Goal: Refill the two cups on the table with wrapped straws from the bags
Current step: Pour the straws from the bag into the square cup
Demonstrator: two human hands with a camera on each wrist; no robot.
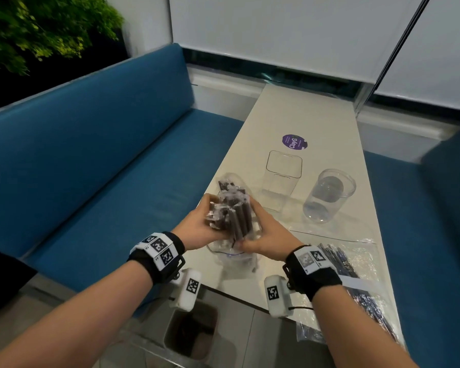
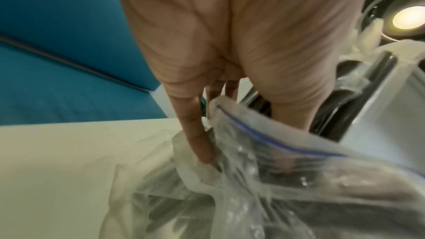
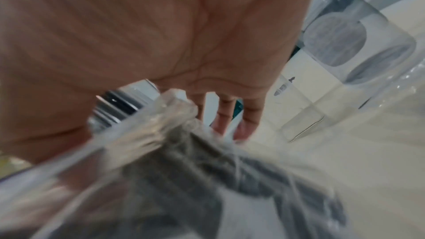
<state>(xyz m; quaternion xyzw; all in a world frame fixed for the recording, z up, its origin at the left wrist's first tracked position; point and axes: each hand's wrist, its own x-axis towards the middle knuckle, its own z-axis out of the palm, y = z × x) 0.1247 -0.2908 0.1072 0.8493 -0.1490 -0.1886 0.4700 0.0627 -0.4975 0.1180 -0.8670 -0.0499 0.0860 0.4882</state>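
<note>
We're mid-extraction: a bundle of wrapped straws (image 1: pixel 230 212) stands half out of the open zip bag (image 1: pixel 233 257) at table centre, about 12 o'clock from us.

Left hand (image 1: pixel 197 225) sits at 9 o'clock of the bundle, fingers curled round it; the left wrist view shows the little finger lying straight along the bag plastic. Right hand (image 1: pixel 263 239) sits at 3 o'clock, fingers wrapped on the bundle's lower end and the bag mouth; blur hides the exact pinch.

Next, we judge: lift the bundle clear of the bag, then carry it toward 1 o'clock and drop it upright.

The square cup (image 1: pixel 283 179) is at 1 o'clock, just beyond the right hand; the round cup (image 1: pixel 328 195) is at 2 o'clock beside it. Both look empty.

A second bag of straws (image 1: pixel 356 264) lies flat at 4 o'clock, off the carry path. The bag plastic clinging to the wrappers may drag along. A purple sticker (image 1: pixel 294 141) sits beyond the cups.
</note>
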